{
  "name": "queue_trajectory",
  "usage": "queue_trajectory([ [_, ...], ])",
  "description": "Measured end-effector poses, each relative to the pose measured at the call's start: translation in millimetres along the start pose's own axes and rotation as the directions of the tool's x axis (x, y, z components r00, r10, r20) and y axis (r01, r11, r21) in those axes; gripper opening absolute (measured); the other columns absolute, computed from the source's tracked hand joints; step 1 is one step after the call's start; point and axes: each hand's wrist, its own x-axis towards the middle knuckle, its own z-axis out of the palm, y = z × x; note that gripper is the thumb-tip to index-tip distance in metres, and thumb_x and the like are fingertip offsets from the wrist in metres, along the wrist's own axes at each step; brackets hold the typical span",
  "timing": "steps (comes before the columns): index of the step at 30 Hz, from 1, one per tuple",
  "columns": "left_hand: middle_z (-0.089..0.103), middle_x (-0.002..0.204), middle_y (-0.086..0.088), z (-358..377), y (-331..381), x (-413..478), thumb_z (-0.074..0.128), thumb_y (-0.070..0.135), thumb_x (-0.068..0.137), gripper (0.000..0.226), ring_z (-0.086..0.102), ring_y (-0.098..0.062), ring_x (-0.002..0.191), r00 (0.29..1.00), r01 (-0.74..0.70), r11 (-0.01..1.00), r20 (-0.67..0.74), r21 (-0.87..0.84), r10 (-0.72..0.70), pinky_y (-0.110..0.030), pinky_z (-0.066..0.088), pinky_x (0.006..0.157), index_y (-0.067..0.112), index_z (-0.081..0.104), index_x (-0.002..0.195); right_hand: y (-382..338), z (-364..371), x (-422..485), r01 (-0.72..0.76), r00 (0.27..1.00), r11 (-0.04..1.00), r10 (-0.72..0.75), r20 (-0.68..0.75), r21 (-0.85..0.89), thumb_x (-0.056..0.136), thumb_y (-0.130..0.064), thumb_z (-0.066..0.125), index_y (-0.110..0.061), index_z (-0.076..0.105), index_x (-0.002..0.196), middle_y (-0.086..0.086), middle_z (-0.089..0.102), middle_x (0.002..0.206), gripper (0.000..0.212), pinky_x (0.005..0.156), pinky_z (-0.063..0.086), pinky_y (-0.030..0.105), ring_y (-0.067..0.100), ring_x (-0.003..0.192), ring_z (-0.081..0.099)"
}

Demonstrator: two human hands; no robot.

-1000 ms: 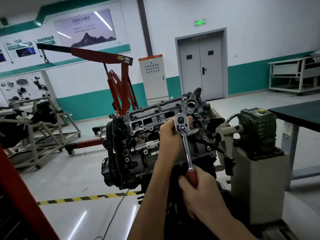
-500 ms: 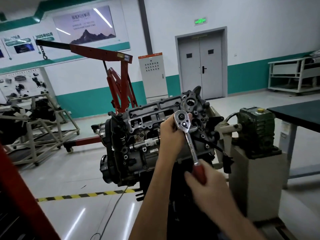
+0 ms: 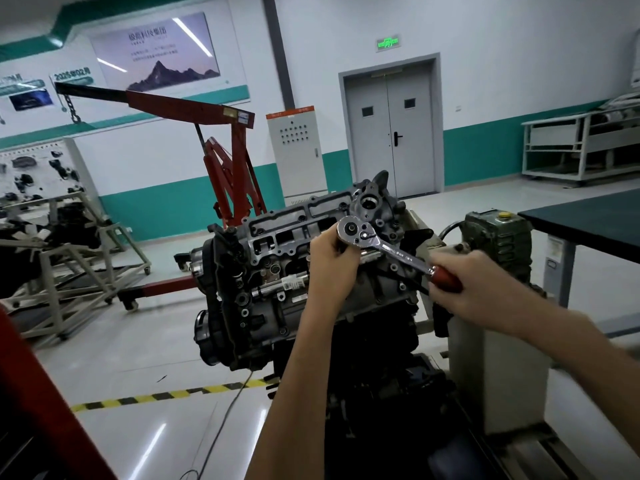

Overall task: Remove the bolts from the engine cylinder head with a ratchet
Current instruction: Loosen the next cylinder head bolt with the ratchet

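A dark grey engine with its cylinder head (image 3: 287, 233) stands on a stand in the middle of the view. A chrome ratchet (image 3: 381, 245) with a red handle lies against the head's right part, its round head at the top left and its handle slanting down to the right. My left hand (image 3: 332, 258) grips the ratchet just under its round head, against the engine. My right hand (image 3: 474, 285) grips the red handle. The bolt under the ratchet head is hidden.
A red engine hoist (image 3: 228, 168) stands behind the engine. A green gearbox (image 3: 495, 237) sits on a grey pedestal to the right, beside a dark-topped table (image 3: 588, 223). Frames with engine parts (image 3: 62, 258) fill the left. A cable and a yellow-black floor stripe (image 3: 166, 394) lie below.
The ratchet handle has swung counter-clockwise, from pointing nearly straight down to slanting down-right, with my right hand gripping it. My left hand stays at the ratchet head.
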Motion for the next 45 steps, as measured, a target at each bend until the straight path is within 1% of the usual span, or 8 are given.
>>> queue_trajectory([
  [4, 0.051, 0.050, 0.021, 5.8, -0.6, -3.0, 0.064, 0.004, 0.088, 0.031, 0.043, 0.006, 0.052, 0.998, -0.022, 0.998, -0.052, -0.060, 0.019, -0.006, 0.035, 0.054, 0.021, 0.065, 0.063, -51.8, 73.8, -34.2, -0.064, 0.952, 0.926, 0.168, -0.254, 0.373, 0.078, -0.009, 0.067, -0.016, 0.051, 0.072, -0.007, 0.044, 0.049, 0.018, 0.043, 0.033, 0.006, -0.002, 0.045, 0.049],
  [9, 0.040, 0.049, 0.020, 5.7, 2.5, -2.8, 0.064, 0.016, 0.091, 0.048, 0.031, 0.003, 0.051, 0.999, -0.046, 0.998, -0.015, -0.053, 0.045, -0.011, 0.031, 0.052, 0.038, 0.049, 0.051, -98.8, 121.5, -26.7, -0.100, 0.936, 0.733, 0.298, -0.185, 0.673, 0.084, -0.008, 0.057, -0.012, 0.050, 0.086, -0.005, 0.046, 0.055, 0.008, 0.042, 0.036, 0.010, 0.001, 0.043, 0.051],
  [19, 0.048, 0.050, 0.019, -0.7, 3.6, 2.3, 0.060, 0.005, 0.090, 0.027, 0.035, 0.000, 0.052, 1.000, 0.001, 1.000, 0.026, 0.018, -0.001, -0.015, 0.032, 0.053, 0.022, 0.063, 0.068, 3.0, -3.9, -0.9, 0.081, 0.997, 0.996, -0.081, 0.013, -0.022, 0.082, -0.009, 0.061, -0.033, 0.040, 0.072, 0.001, 0.055, 0.063, 0.034, 0.052, 0.050, 0.029, 0.012, 0.050, 0.053],
  [24, 0.044, 0.049, 0.019, 3.8, 1.0, -2.4, 0.064, 0.009, 0.090, 0.042, 0.036, 0.002, 0.053, 0.998, -0.003, 0.998, -0.070, -0.057, -0.001, -0.011, 0.033, 0.054, 0.028, 0.048, 0.056, -51.8, 79.4, -31.2, -0.046, 0.957, 0.918, 0.153, -0.245, 0.395, 0.078, -0.009, 0.065, -0.020, 0.046, 0.079, -0.007, 0.047, 0.054, 0.022, 0.047, 0.035, 0.003, -0.005, 0.049, 0.051],
  [28, 0.037, 0.053, 0.018, 2.4, 3.7, -6.1, 0.063, 0.014, 0.092, 0.046, 0.031, -0.002, 0.054, 0.999, -0.023, 0.996, -0.030, -0.091, 0.021, -0.016, 0.032, 0.054, 0.031, 0.040, 0.056, -103.1, 128.7, -26.2, -0.076, 0.938, 0.744, 0.279, -0.205, 0.664, 0.082, -0.007, 0.056, -0.015, 0.047, 0.082, -0.003, 0.045, 0.055, 0.012, 0.041, 0.037, 0.012, 0.004, 0.042, 0.049],
  [34, 0.042, 0.047, 0.017, -0.7, 4.4, -2.4, 0.062, 0.010, 0.091, 0.043, 0.035, 0.001, 0.047, 1.000, 0.014, 0.999, -0.010, -0.040, -0.015, -0.009, 0.032, 0.049, 0.023, 0.044, 0.055, -32.4, 58.0, -24.2, -0.026, 0.996, 0.955, 0.051, -0.076, 0.294, 0.080, -0.009, 0.061, -0.022, 0.048, 0.091, 0.000, 0.049, 0.062, 0.022, 0.046, 0.039, 0.008, 0.002, 0.044, 0.047],
  [38, 0.042, 0.051, 0.013, 0.0, 2.9, -1.7, 0.059, 0.000, 0.090, 0.029, 0.031, -0.004, 0.048, 1.000, 0.019, 0.999, -0.020, -0.025, -0.020, -0.015, 0.028, 0.047, 0.007, 0.057, 0.062, 3.3, -0.8, 1.1, 0.070, 0.996, 0.996, -0.067, 0.055, -0.054, 0.083, -0.014, 0.058, -0.015, 0.050, 0.093, 0.005, 0.058, 0.070, 0.013, 0.056, 0.053, 0.033, 0.014, 0.053, 0.056],
  [45, 0.036, 0.050, 0.016, 9.6, 3.2, -7.2, 0.064, 0.018, 0.091, 0.045, 0.030, -0.007, 0.056, 0.992, -0.036, 0.998, -0.121, -0.046, 0.030, -0.025, 0.029, 0.054, 0.028, 0.039, 0.055, -70.5, 104.2, -32.1, -0.078, 0.954, 0.868, 0.208, -0.216, 0.490, 0.082, -0.008, 0.060, -0.016, 0.047, 0.094, -0.005, 0.048, 0.056, 0.019, 0.042, 0.035, 0.004, -0.005, 0.048, 0.054],
])
